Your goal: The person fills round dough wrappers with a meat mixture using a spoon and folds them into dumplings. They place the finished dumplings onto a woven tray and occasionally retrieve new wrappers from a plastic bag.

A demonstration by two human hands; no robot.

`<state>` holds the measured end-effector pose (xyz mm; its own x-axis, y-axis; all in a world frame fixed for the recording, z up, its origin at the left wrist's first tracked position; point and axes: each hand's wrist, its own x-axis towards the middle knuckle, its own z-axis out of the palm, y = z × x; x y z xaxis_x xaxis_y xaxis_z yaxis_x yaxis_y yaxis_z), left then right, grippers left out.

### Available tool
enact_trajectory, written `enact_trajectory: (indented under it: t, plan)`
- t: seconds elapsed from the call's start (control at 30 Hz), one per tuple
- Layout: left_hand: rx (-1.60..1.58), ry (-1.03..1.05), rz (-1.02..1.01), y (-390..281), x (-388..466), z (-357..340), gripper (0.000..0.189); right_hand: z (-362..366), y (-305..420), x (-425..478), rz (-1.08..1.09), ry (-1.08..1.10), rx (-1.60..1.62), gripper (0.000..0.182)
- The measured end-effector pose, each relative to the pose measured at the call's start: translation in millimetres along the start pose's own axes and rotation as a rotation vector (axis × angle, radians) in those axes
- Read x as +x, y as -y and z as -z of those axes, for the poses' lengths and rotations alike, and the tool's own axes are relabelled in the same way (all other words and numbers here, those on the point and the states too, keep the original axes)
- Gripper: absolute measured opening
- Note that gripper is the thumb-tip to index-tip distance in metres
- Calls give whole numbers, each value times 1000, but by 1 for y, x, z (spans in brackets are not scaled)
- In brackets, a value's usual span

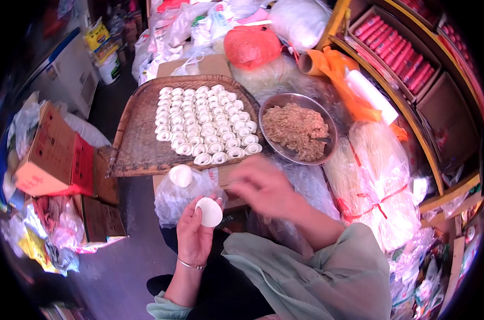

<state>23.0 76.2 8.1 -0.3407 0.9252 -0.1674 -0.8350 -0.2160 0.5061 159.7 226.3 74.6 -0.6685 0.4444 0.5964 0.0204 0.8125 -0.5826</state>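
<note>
A round, flat dough wrapper is held between the thumb and fingers of my left hand. My right hand is blurred and hangs just above the near edge of the tray, right of the wrapper; whether its fingers hold anything cannot be made out. Many folded dumplings stand in rows on a woven tray. Right of the tray, a steel bowl holds minced filling with a utensil's handle sticking out. Pale dough wrappers lie on a clear plastic bag near my left hand.
Bundles of dry noodles in plastic lie at the right, below an orange plastic roll. Beyond them is a shelf with a box of red packages. Cardboard boxes stand at the left, and plastic bags crowd the back.
</note>
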Motion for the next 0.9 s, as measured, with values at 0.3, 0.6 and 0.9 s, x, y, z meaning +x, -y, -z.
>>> enact_trajectory:
  t: [0.3,0.6,0.9]
  plan:
    - [-304,-29,39,1,18,-5,19,137,-74,-40,-492,-301,-527,17]
    - [-15,-120,67,13,46,-20,25,156,-52,-39,-356,-188,-560,8]
    - [145,-9,195,23,64,-34,27,162,-56,-51,-366,65,-494,7]
